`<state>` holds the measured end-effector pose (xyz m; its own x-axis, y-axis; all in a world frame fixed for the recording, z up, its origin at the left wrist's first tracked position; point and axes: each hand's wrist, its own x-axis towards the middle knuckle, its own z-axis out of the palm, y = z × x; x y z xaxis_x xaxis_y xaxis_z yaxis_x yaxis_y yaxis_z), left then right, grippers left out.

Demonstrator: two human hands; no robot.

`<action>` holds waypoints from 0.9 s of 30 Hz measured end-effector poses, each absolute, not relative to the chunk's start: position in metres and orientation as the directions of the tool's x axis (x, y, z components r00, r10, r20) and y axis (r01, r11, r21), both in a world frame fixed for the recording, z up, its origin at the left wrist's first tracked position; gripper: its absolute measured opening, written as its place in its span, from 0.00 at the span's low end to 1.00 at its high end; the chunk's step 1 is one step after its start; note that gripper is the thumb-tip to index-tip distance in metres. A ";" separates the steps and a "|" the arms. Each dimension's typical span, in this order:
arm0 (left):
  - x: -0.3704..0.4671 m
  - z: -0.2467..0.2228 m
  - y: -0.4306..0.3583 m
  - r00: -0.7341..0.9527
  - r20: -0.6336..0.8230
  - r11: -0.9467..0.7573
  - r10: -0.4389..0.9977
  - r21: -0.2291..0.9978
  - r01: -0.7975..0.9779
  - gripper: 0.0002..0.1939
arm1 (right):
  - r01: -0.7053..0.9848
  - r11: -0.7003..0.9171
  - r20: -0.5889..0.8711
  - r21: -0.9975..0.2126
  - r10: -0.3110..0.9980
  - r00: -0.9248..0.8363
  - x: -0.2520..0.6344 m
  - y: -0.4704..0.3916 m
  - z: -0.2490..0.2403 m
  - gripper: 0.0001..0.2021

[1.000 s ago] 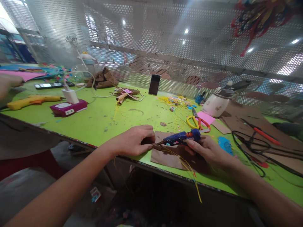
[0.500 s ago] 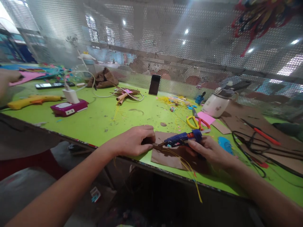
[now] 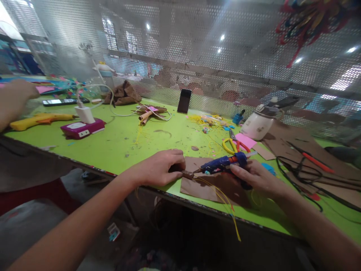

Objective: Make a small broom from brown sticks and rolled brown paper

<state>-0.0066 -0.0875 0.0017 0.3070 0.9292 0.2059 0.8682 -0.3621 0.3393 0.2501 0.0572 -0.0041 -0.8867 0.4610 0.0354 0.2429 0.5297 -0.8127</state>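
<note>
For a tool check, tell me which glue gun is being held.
The blue glue gun, held in the right hand; the yellow glue gun lies on the green table.

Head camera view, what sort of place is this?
Probably a craft workspace: the right hand holds a blue glue gun, and scissors and yellow strands lie on the green table.

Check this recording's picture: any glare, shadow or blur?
Head view: bright spots glare across the mesh wall; head view: a dark shadow lies on the brown paper below the glue gun; head view: a co-worker's hand at the left edge looks blurred; head view: the hanging decoration looks soft.
</note>
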 end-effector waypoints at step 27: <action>-0.007 0.003 -0.088 0.304 0.207 -0.360 0.930 0.349 0.865 0.06 | 0.262 0.544 0.046 -0.797 0.488 -0.872 0.251 0.057 0.000 0.26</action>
